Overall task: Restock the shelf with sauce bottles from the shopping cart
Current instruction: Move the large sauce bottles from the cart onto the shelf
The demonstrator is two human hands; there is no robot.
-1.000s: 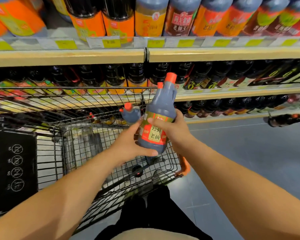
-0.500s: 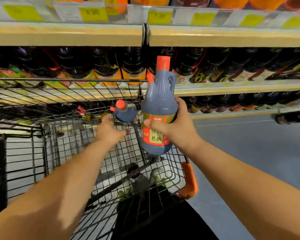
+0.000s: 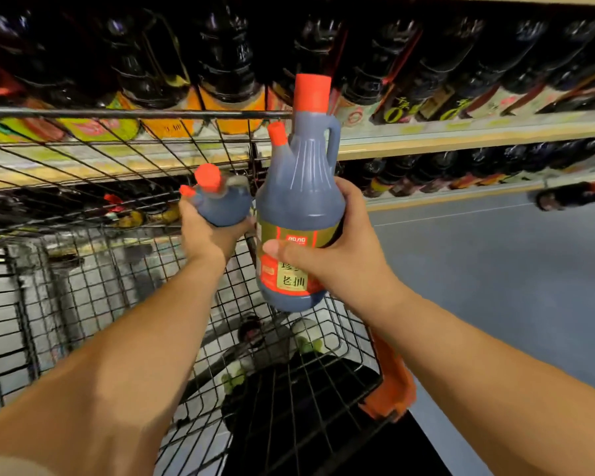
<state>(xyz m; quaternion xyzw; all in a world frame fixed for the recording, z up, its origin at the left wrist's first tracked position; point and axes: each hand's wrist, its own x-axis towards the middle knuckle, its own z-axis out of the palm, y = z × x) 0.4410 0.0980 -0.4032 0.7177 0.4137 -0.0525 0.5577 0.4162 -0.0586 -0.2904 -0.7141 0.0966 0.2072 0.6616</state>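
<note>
The shelf [image 3: 461, 140] fills the top of the view, its rows of dark stock [image 3: 227, 63] packed neck to neck, so the step in hand, as I judge it, is carrying two bottles out of the cart [image 3: 134, 113] to whatever gap exists. It's best to lift both above the cart's top rail before swinging toward the shelf, since the wire stands between the left load and the boards. The right bottle [image 3: 299, 197] is upright above the cart's near corner; the left bottle [image 3: 225, 207] sits lower and farther in, by the cart's far wall, tipped a little leftward. Set them down one at a time, base first, label out, and keep them apart so the spouts don't knock. The right hand [image 3: 344, 266] is wrapped round the right bottle's label band, thumb [image 3: 282, 250] across the front — a firm hold, though low on a heavy jug. The left hand [image 3: 205, 237] cups and grips the left bottle from beneath. As for what can't be read: no open slot shows on the shelf, and its upper tier is cut off by the frame. The cart's floor holds blurred shapes I can't name. A dark bottle [image 3: 571, 197] lies on its side at the right edge — on the floor or a low ledge, I can't tell. The left bottle's lower half and label are hidden behind the hand, and the right fingers are behind the jug.
</note>
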